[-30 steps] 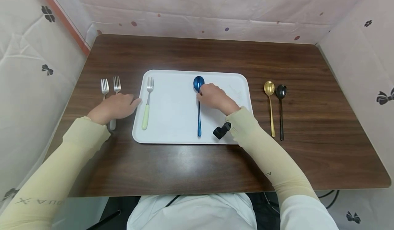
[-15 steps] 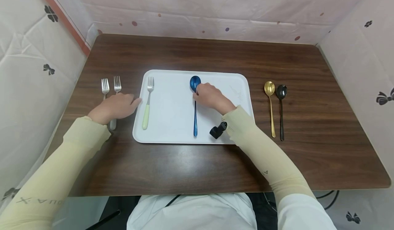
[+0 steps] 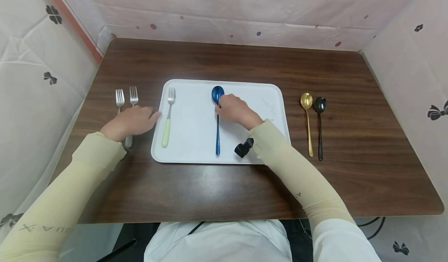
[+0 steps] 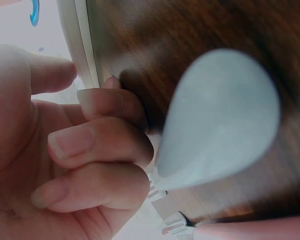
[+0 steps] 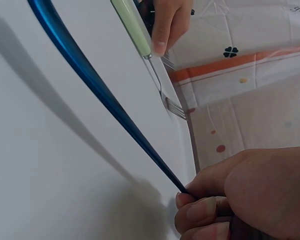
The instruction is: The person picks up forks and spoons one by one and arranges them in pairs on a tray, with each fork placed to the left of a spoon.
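Note:
My right hand (image 3: 235, 108) pinches a blue spoon (image 3: 217, 137) by the upper handle, just below the bowl. In the right wrist view the spoon (image 5: 95, 87) casts a shadow on the white tray (image 5: 30, 165), its handle seemingly raised a little. At the tray's left side lies a fork with a light green handle (image 3: 166, 132). Left of the tray, my left hand (image 3: 127, 122) is over two more forks, one with a pale grey handle (image 4: 222, 120), the other with a pink handle (image 4: 255, 228). Its fingers curl loosely and hold nothing.
To the right of the tray a gold spoon (image 3: 307, 102) and a black spoon (image 3: 320, 106) lie side by side on the brown wooden table (image 3: 378, 157). Patterned cloth walls (image 3: 224, 13) surround the table's back and sides.
My right hand has shifted the blue spoon leftward across the tray, toward the green-handled fork. The left hand and the other cutlery have stayed in place.

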`<state>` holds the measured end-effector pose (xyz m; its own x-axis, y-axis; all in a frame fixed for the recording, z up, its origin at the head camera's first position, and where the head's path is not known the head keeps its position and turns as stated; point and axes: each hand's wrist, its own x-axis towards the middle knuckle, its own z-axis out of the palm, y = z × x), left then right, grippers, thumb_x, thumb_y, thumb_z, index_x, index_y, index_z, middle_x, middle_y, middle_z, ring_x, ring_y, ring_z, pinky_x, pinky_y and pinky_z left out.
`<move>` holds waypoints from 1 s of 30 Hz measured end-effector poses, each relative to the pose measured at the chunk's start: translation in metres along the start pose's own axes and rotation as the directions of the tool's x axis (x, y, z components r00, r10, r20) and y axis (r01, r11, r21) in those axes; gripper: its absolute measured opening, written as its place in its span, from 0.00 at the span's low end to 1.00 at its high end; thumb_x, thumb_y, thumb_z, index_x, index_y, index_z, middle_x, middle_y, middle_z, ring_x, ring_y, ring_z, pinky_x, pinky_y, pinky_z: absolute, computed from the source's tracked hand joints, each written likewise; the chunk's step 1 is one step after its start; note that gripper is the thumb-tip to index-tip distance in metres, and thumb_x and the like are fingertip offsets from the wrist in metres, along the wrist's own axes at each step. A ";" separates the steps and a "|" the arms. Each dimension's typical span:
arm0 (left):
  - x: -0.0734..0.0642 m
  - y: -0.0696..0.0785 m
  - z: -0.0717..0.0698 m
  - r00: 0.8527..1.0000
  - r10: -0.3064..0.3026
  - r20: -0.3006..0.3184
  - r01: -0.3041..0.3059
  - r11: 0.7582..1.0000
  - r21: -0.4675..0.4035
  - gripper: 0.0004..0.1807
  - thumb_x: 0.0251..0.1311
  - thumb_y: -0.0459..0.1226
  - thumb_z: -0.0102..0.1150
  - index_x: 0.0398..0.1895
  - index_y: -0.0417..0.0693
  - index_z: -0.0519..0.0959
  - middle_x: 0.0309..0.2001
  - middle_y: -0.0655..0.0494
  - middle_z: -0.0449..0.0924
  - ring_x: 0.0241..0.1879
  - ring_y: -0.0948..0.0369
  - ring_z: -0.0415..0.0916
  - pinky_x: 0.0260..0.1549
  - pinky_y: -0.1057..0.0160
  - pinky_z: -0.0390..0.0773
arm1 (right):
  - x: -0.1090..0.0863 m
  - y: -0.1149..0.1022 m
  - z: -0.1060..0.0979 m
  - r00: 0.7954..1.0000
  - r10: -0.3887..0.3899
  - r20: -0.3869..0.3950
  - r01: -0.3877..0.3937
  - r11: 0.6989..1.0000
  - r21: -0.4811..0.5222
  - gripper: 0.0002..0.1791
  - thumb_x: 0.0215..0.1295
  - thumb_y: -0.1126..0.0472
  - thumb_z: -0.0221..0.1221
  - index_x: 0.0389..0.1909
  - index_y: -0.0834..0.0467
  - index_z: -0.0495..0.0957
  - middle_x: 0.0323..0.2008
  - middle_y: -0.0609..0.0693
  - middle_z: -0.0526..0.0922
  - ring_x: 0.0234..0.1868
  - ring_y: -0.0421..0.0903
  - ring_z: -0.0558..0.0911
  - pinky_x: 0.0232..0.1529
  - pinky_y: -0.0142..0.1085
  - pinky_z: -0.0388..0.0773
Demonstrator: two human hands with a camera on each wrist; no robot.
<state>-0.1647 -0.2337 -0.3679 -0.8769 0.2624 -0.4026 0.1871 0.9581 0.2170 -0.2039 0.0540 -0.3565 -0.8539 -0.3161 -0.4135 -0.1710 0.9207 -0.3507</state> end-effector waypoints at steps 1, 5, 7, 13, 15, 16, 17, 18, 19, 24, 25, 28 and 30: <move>0.000 0.000 0.000 1.000 0.000 0.000 0.000 1.000 -0.001 0.37 0.73 0.53 0.28 0.62 0.26 0.66 0.56 0.25 0.72 0.53 0.34 0.73 0.48 0.36 0.71 | 0.000 -0.001 0.000 1.000 -0.001 0.000 0.001 1.000 0.002 0.18 0.73 0.54 0.46 0.28 0.59 0.76 0.22 0.50 0.68 0.24 0.45 0.71 0.28 0.34 0.66; 0.001 0.001 0.000 1.000 0.000 -0.002 0.000 1.000 -0.005 0.37 0.73 0.53 0.29 0.62 0.27 0.66 0.55 0.25 0.73 0.53 0.34 0.74 0.48 0.37 0.72 | 0.001 -0.003 0.001 1.000 0.001 0.003 -0.001 1.000 0.018 0.18 0.73 0.54 0.46 0.28 0.59 0.77 0.22 0.50 0.69 0.24 0.45 0.71 0.28 0.33 0.66; 0.001 0.002 0.000 1.000 -0.004 -0.003 0.004 1.000 -0.011 0.36 0.73 0.53 0.29 0.62 0.27 0.66 0.56 0.25 0.72 0.54 0.34 0.73 0.50 0.36 0.71 | 0.001 -0.004 0.001 1.000 0.003 0.004 -0.003 1.000 0.025 0.18 0.73 0.54 0.46 0.28 0.59 0.77 0.22 0.50 0.69 0.24 0.45 0.72 0.29 0.33 0.66; 0.000 0.002 0.001 1.000 -0.009 -0.002 0.009 1.000 -0.015 0.36 0.72 0.53 0.29 0.63 0.27 0.66 0.56 0.25 0.72 0.55 0.33 0.73 0.50 0.36 0.71 | 0.002 -0.006 0.002 1.000 -0.001 -0.002 0.001 0.999 0.038 0.17 0.73 0.54 0.47 0.30 0.59 0.78 0.22 0.51 0.70 0.25 0.46 0.73 0.29 0.33 0.67; 0.001 0.002 0.001 1.000 -0.009 -0.003 0.009 1.000 -0.017 0.36 0.72 0.53 0.29 0.62 0.27 0.66 0.56 0.26 0.73 0.53 0.34 0.74 0.49 0.36 0.71 | 0.003 -0.007 0.003 1.000 -0.002 -0.007 0.002 0.999 0.040 0.17 0.73 0.54 0.47 0.31 0.59 0.78 0.22 0.51 0.70 0.25 0.46 0.74 0.30 0.33 0.67; 0.001 0.002 0.001 1.000 -0.009 -0.004 0.009 1.000 -0.019 0.36 0.72 0.53 0.29 0.62 0.27 0.66 0.55 0.26 0.73 0.53 0.34 0.74 0.48 0.36 0.71 | 0.003 -0.007 0.004 1.000 -0.003 -0.010 0.003 0.999 0.041 0.17 0.73 0.54 0.47 0.31 0.59 0.78 0.22 0.51 0.70 0.26 0.46 0.74 0.30 0.34 0.68; 0.001 0.002 0.001 1.000 -0.009 -0.004 0.009 1.000 -0.021 0.36 0.72 0.53 0.30 0.62 0.28 0.66 0.55 0.26 0.73 0.53 0.34 0.74 0.48 0.36 0.71 | 0.003 -0.007 0.004 1.000 -0.003 -0.012 0.004 0.999 0.041 0.16 0.73 0.54 0.47 0.32 0.59 0.78 0.23 0.51 0.70 0.26 0.46 0.74 0.30 0.34 0.68; 0.002 0.002 0.001 1.000 -0.010 -0.004 0.010 1.000 -0.022 0.36 0.72 0.53 0.29 0.62 0.28 0.66 0.55 0.26 0.73 0.53 0.34 0.74 0.48 0.36 0.71 | 0.004 -0.007 0.005 1.000 -0.004 -0.013 0.005 0.999 0.042 0.16 0.73 0.54 0.47 0.32 0.59 0.78 0.23 0.51 0.70 0.26 0.46 0.74 0.30 0.34 0.68; 0.002 0.002 0.002 1.000 -0.010 -0.003 0.010 1.000 -0.023 0.36 0.72 0.53 0.29 0.62 0.28 0.66 0.56 0.26 0.73 0.53 0.34 0.74 0.49 0.36 0.71 | 0.004 -0.007 0.005 1.000 -0.005 -0.013 0.006 0.999 0.041 0.16 0.73 0.54 0.47 0.33 0.59 0.78 0.23 0.51 0.70 0.26 0.46 0.75 0.31 0.34 0.68; 0.005 0.001 0.003 1.000 -0.006 -0.003 0.006 1.000 -0.027 0.37 0.72 0.53 0.29 0.62 0.27 0.66 0.56 0.26 0.72 0.53 0.34 0.74 0.48 0.36 0.71 | 0.006 -0.009 0.006 1.000 -0.022 -0.020 0.023 0.999 0.042 0.16 0.73 0.54 0.47 0.31 0.58 0.78 0.22 0.51 0.70 0.25 0.46 0.74 0.30 0.33 0.68; 0.005 0.000 0.004 1.000 -0.005 -0.004 0.004 1.000 -0.028 0.36 0.72 0.53 0.29 0.62 0.27 0.66 0.55 0.26 0.73 0.52 0.35 0.74 0.48 0.36 0.72 | 0.006 -0.009 0.006 0.999 -0.027 -0.021 0.028 0.999 0.042 0.16 0.73 0.54 0.47 0.30 0.58 0.78 0.21 0.50 0.69 0.25 0.46 0.73 0.30 0.33 0.67; 0.006 0.000 0.004 1.000 0.002 -0.010 -0.003 0.999 -0.032 0.36 0.72 0.53 0.30 0.61 0.27 0.67 0.53 0.26 0.74 0.49 0.37 0.76 0.46 0.38 0.73 | 0.007 -0.009 0.006 0.999 -0.035 -0.021 0.036 0.998 0.042 0.17 0.73 0.55 0.47 0.29 0.58 0.77 0.21 0.50 0.69 0.24 0.45 0.73 0.28 0.33 0.67; 0.006 0.001 0.004 1.000 0.002 -0.013 -0.003 1.000 -0.030 0.35 0.73 0.52 0.31 0.60 0.28 0.68 0.53 0.27 0.75 0.48 0.38 0.77 0.45 0.38 0.73 | 0.008 -0.010 0.006 0.999 -0.038 -0.021 0.039 0.998 0.041 0.17 0.73 0.55 0.47 0.29 0.58 0.77 0.21 0.50 0.69 0.24 0.45 0.72 0.28 0.33 0.67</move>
<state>-0.1683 -0.2310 -0.3743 -0.8820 0.2632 -0.3908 0.1762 0.9535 0.2446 -0.2059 0.0410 -0.3618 -0.8569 -0.3458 -0.3824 -0.1834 0.8976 -0.4009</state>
